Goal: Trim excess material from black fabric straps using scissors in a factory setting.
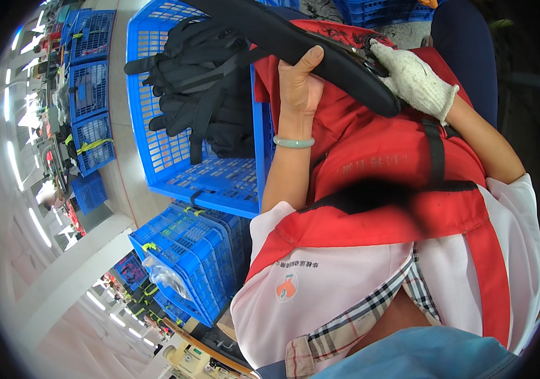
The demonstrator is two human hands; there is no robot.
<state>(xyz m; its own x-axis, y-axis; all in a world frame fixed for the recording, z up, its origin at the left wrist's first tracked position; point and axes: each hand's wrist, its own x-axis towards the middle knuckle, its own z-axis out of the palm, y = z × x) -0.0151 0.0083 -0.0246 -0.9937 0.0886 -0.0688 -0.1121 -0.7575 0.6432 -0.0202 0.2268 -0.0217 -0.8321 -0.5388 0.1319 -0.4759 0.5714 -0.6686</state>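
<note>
A long, padded black strap (346, 76) runs diagonally across my lap, its rounded end at the right. My bare left hand (300, 85), with a pale green bangle at the wrist, is closed around the strap's near side, thumb on top. On the far side my right hand (418, 82), in a white knitted glove, is closed on a small dark metal tool (360, 53) beside the strap. The strap and glove partly hide that tool, so its exact kind is unclear. Beneath both hands spreads a red apron (377, 142).
Left of my lap, a blue plastic crate (204, 189) holds a heap of black straps (204, 88). Stacked blue crates (188, 252) stand nearer me at the left. More blue crates (91, 91) line the floor beyond.
</note>
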